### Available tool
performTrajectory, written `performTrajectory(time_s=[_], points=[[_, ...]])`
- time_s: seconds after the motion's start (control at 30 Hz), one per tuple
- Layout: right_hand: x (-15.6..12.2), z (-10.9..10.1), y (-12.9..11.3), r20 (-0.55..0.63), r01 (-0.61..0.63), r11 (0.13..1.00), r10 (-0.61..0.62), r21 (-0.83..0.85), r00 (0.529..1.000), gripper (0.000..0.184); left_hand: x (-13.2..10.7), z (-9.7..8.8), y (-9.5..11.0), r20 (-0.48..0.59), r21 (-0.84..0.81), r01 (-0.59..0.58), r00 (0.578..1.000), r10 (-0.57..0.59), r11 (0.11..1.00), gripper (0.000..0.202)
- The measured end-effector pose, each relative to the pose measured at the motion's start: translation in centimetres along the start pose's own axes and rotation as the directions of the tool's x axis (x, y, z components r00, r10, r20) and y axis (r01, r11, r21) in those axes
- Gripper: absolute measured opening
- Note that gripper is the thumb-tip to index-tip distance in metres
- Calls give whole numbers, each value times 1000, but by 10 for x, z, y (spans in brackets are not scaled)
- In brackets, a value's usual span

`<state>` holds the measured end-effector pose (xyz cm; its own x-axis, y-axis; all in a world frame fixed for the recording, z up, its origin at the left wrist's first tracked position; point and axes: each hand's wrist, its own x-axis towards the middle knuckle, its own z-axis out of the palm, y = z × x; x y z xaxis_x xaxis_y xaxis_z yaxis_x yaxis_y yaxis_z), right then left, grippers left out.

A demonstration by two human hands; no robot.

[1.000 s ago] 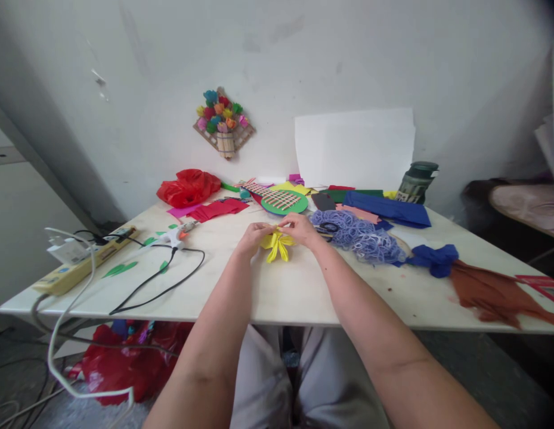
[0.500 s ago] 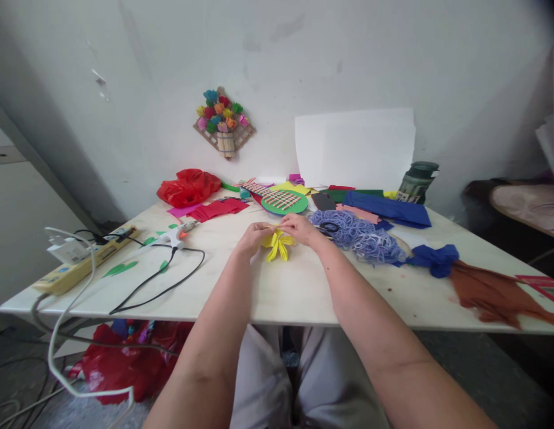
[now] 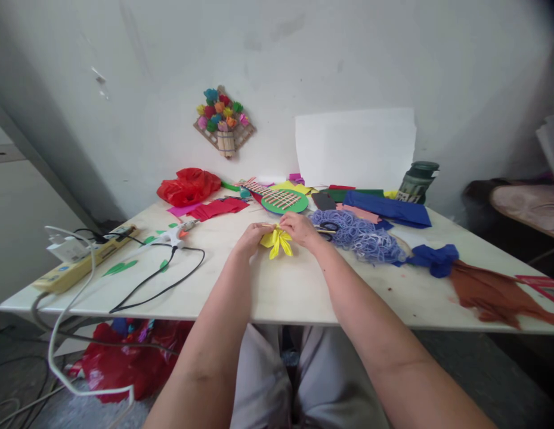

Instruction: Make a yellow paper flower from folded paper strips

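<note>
Both hands meet near the middle of the table [image 3: 303, 292]. The left hand [image 3: 252, 237] and right hand [image 3: 303, 229] pinch a yellow paper flower [image 3: 277, 241], fingers clamped on its top. Purple loops [image 3: 359, 237] lie just right.

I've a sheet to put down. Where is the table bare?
Bare: between the black cord and the left hand, and between the right hand and the brown cloth. Crowded: behind the yellow flower both hands hold, with red paper, purple loops, blue cloth.

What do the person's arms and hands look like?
The left hand and right hand show no gloves, watch or bracelet. The left forearm and right forearm are bare, no sleeves in view. Rings are too small to tell.
</note>
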<state>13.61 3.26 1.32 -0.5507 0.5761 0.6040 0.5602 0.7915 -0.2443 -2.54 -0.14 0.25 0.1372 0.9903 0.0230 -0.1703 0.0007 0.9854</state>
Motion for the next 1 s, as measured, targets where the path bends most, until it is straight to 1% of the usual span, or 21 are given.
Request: performTrajectory(time_s=[0.13,0.3,0.53,0.67,0.8,1.0], points=[[-1,-2,-3,-12,-34,999,34,-11,999,15,-1,0,1,14,8,-1,1000,1,1000,21],[-1,-2,-4,-32,-21,1000,21,4,999,12,1,-1,-1,9,29,-23,1000,23,999,22],[-1,-2,-5,-50,-36,999,38,40,998,9,3,-4,-5,16,52,-35,999,34,998,25],[-1,-2,-6,-59,-46,997,49,61,997,9,2,-4,-4,40,70,-62,997,59,996,26],[-1,-2,-5,-60,-53,996,57,73,997,6,2,-3,-3,57,55,-58,997,55,997,27],[-2,-1,1,-24,-95,992,97,84,995,4,1,-2,-1,5,37,-51,999,51,998,24]])
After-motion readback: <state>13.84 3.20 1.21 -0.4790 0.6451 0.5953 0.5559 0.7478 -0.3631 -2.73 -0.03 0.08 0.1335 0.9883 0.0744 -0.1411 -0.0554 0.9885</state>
